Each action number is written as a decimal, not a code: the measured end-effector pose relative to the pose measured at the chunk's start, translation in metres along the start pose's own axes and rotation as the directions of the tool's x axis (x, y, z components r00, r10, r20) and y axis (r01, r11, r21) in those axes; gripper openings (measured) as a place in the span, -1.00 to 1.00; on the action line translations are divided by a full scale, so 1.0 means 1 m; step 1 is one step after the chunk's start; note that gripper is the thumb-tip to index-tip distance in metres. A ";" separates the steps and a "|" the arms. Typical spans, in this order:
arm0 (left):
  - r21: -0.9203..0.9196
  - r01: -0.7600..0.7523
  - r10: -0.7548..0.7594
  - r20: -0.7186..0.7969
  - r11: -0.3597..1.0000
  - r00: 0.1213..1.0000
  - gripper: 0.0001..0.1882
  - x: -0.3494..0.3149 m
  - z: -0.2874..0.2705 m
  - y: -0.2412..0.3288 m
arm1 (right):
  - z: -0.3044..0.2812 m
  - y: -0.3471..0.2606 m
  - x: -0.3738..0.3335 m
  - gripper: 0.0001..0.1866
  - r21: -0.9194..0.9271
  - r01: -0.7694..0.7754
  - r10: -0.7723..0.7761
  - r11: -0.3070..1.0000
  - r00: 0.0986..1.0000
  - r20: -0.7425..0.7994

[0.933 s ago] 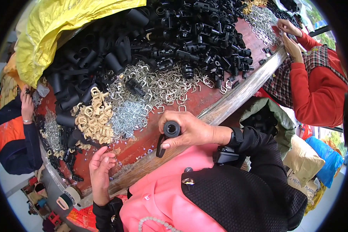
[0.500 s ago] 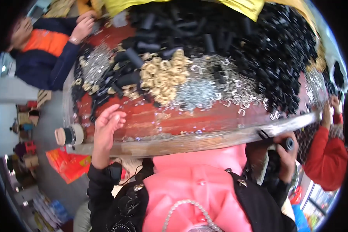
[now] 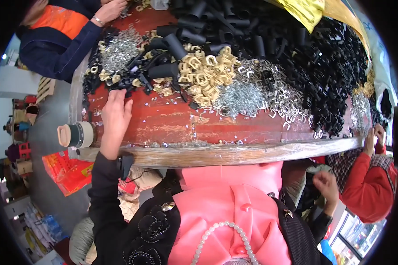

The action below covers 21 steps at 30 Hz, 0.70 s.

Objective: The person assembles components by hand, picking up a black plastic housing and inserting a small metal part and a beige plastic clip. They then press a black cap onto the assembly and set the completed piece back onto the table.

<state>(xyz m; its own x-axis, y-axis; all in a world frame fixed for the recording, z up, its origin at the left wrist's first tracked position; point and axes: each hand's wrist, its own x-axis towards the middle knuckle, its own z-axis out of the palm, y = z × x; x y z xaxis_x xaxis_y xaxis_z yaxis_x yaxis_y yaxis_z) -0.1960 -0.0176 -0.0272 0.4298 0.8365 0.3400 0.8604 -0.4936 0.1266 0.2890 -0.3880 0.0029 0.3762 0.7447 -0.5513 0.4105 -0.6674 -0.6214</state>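
My right hand (image 3: pixel 326 183) probably freed, black tube gone from sight
It curls, contents I cannot tell; my left hand (image 3: pixel 116 114), thumb apart, nears black parts (image 3: pixel 144 81) on the red table (image 3: pixel 163 117)

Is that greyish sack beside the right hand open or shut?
Open. The sack gapes beside the right hand, showing a dark inside; what it holds is too unclear to tell.

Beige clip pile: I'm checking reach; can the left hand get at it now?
Probably yes: on the red tabletop, only small loose pieces lie between the left hand and the beige clip pile.
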 end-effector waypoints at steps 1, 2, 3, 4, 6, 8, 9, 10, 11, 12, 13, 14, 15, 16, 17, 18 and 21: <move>0.012 0.010 -0.011 0.090 1.000 0.996 -0.70 0.005 0.005 -0.001 | 0.000 -0.025 0.008 -0.84 -0.027 0.184 -0.184 0.982 0.983 -0.002; 0.025 0.023 -0.027 0.180 0.999 0.983 -0.71 0.008 0.010 -0.002 | 0.002 -0.049 0.019 -0.85 -0.061 0.362 -0.362 0.930 0.932 0.007; 0.010 0.013 -0.015 0.183 1.000 0.983 -0.71 0.009 0.012 -0.001 | 0.005 -0.068 0.030 -0.85 -0.088 0.429 -0.427 0.899 0.903 0.038; 0.014 0.009 -0.011 0.177 1.000 0.984 -0.72 0.010 0.010 0.002 | 0.010 -0.085 0.040 -0.85 -0.110 0.495 -0.490 0.862 0.869 0.071; 0.013 0.023 -0.024 0.169 1.000 0.985 -0.75 0.009 0.007 0.001 | 0.028 -0.126 0.063 -0.86 -0.226 0.632 -0.621 0.741 0.774 0.127; 0.031 -0.041 0.040 0.051 0.999 0.998 -0.75 0.013 0.001 0.009 | 0.051 -0.145 0.084 -0.85 -0.235 0.751 -0.748 0.617 0.652 0.123; 0.072 -0.094 0.099 -0.069 0.993 0.993 -0.76 0.016 -0.001 0.015 | 0.061 -0.152 0.089 -0.86 -0.268 0.759 -0.762 0.593 0.637 0.117; 0.125 -0.121 0.143 -0.185 0.985 0.972 -0.77 0.013 -0.003 0.016 | 0.071 -0.160 0.093 -0.87 -0.296 0.775 -0.780 0.559 0.612 0.130; 0.116 -0.122 0.142 -0.184 0.986 0.973 -0.77 0.013 -0.003 0.016 | 0.082 -0.160 0.101 -0.87 -0.269 0.819 -0.826 0.507 0.551 0.120; 0.133 -0.039 0.050 -0.077 0.990 0.996 -0.75 0.012 -0.003 0.011 | 0.092 -0.159 0.108 -0.86 -0.242 0.859 -0.867 0.452 0.487 0.110; 0.162 0.049 -0.054 0.026 0.986 0.998 -0.74 0.011 -0.003 0.001 | 0.100 -0.162 0.113 -0.86 -0.245 0.859 -0.866 0.449 0.486 0.119; 0.203 0.125 -0.152 0.127 0.971 0.980 -0.73 0.012 -0.003 -0.004 | 0.107 -0.165 0.117 -0.87 -0.292 0.861 -0.876 0.416 0.466 0.125; 0.202 0.126 -0.154 0.128 0.971 0.980 -0.73 0.012 -0.003 -0.006 | 0.113 -0.167 0.121 -0.87 -0.337 0.860 -0.886 0.382 0.445 0.132; 0.171 0.080 -0.106 0.149 0.982 0.983 -0.70 0.012 -0.002 -0.009 | 0.118 -0.168 0.124 -0.87 -0.381 0.856 -0.894 0.349 0.426 0.139; 0.138 0.034 -0.058 0.168 0.990 0.984 -0.68 0.011 -0.002 -0.010 | 0.124 -0.168 0.128 -0.87 -0.379 0.856 -0.892 0.352 0.429 0.140; 0.103 -0.010 -0.009 0.187 0.995 0.982 -0.65 0.011 -0.001 -0.010 | 0.128 -0.167 0.133 -0.87 -0.399 0.840 -0.885 0.367 0.448 0.130; -0.160 0.051 -0.006 0.269 0.986 0.963 -0.65 0.003 -0.005 -0.006 | 0.134 -0.168 0.139 -0.88 -0.437 0.807 -0.866 0.397 0.488 0.114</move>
<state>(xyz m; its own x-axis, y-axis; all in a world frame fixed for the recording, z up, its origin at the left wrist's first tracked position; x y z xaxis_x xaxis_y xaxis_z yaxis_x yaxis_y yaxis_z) -0.2008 -0.0133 -0.0223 0.4827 0.8725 0.0763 0.8260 -0.4824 0.2915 0.1610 -0.1713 -0.0443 -0.2664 0.9416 0.2058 0.8295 0.3327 -0.4487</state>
